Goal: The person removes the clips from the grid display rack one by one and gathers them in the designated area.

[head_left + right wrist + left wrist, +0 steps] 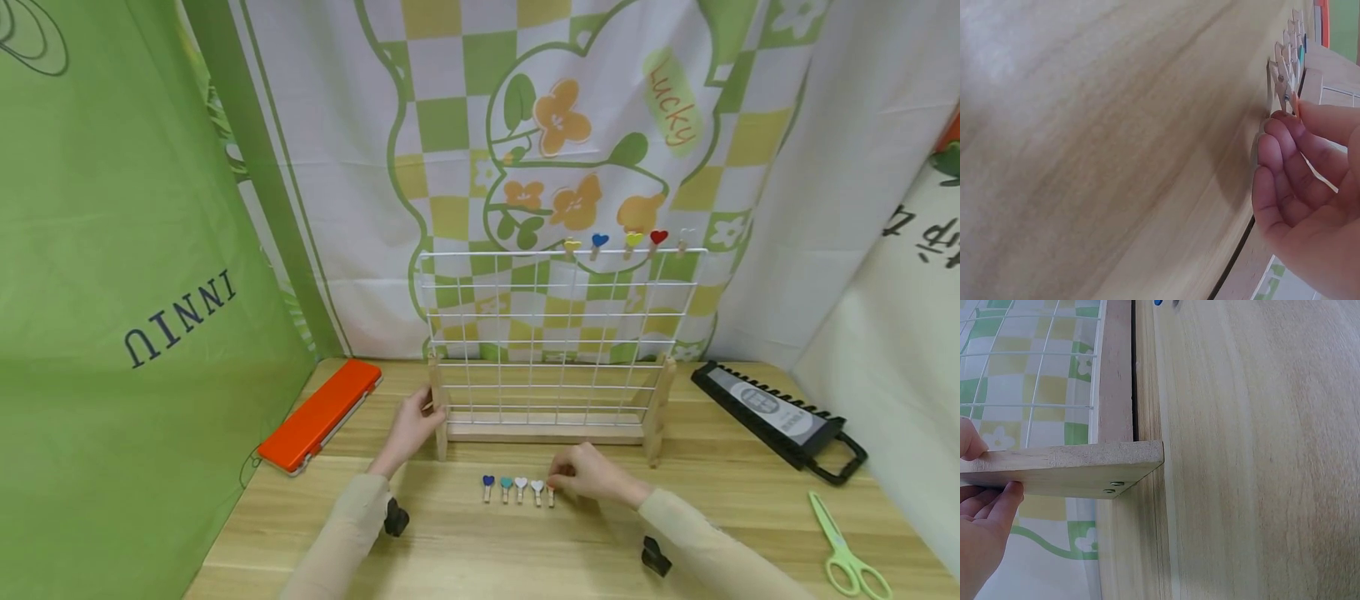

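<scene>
My left hand (411, 429) grips the upright wooden side leg of a white wire grid rack (532, 340), thumb on one face and fingers on the other. In the left wrist view the same leg (1072, 464) shows two screw heads. My right hand (592, 475) pinches the orange-red end of a small wooden clothespin (551, 498) between thumb and index finger. That clothespin (1282, 78) is the rightmost of a row on the table. Beside it lie heart-topped clothespins: white (537, 487), another white (521, 485), teal (506, 485) and dark blue (488, 483).
Along the rack's top wire several heart clothespins are clipped at the right, among them a blue one (600, 242) and a red one (658, 238). An orange case (322, 415) lies at left. A black-and-grey toothed holder (772, 417) and green scissors (843, 554) lie at right.
</scene>
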Available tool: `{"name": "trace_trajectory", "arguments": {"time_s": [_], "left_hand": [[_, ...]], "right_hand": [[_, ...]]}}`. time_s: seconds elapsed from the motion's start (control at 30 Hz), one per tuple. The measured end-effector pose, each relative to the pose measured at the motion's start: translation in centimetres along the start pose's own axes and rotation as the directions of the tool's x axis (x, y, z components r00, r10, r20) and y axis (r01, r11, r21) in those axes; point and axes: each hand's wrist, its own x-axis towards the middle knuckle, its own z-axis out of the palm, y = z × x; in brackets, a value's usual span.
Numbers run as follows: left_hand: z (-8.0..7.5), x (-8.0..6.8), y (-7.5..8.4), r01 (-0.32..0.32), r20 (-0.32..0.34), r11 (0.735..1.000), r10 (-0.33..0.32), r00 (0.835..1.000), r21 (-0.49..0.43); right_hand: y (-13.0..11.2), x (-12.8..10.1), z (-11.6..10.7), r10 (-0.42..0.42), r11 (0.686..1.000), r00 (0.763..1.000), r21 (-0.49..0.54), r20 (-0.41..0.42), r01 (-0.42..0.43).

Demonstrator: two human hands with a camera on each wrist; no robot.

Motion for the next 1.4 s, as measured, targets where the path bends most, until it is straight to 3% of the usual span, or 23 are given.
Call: {"name": "trace_trajectory", "arguments": {"time_s": [0.57, 0.7, 0.87, 1.0, 1.1, 1.3, 1.4], "left_hand": [[-0.2, 0.1, -0.1, -0.007, 0.006, 1.000, 0.007, 1.000, 0.017], [-0.2, 0.2, -0.2, -0.005, 0.007, 1.000, 0.005, 1.000, 0.004], [-0.3, 0.1, -0.4, -0.016, 0.012, 1.000, 0.016, 1.000, -0.006], [-0.3, 0.1, -0.4, -0.014, 0.017, 1.000, 0.014, 1.000, -0.008], [-0.3, 0.1, -0.4, -0.001, 0.018, 1.000, 0.001, 1.000, -0.006], [-0.2, 0.1, -0.2, 0.006, 0.021, 1.000, -0.006, 1.000, -0.003], [-0.2, 0.1, -0.3, -0.008, 0.025, 1.000, 0.008, 1.000, -0.001]], "right_hand": [[-0.2, 0.3, -0.7, -0.027, 1.000, 1.000, -0.012, -0.011, 0.026], [-1.1, 0.5, -2.9, -0.038, 0.998, 0.999, -0.044, -0.033, 0.037], [-3.9, 1.5, -7.7, -0.107, 0.987, 0.986, -0.130, -0.128, 0.090], [-7.1, 2.4, -12.6, -0.209, 0.956, 0.943, -0.258, -0.259, 0.142], [-9.8, 2.8, -16.4, -0.313, 0.920, 0.883, -0.341, -0.349, 0.191], [-14.2, 3.5, -22.6, -0.473, 0.853, 0.741, -0.457, -0.477, 0.251], [-15.4, 4.2, -24.7, -0.509, 0.827, 0.695, -0.511, -0.508, 0.233]]}}
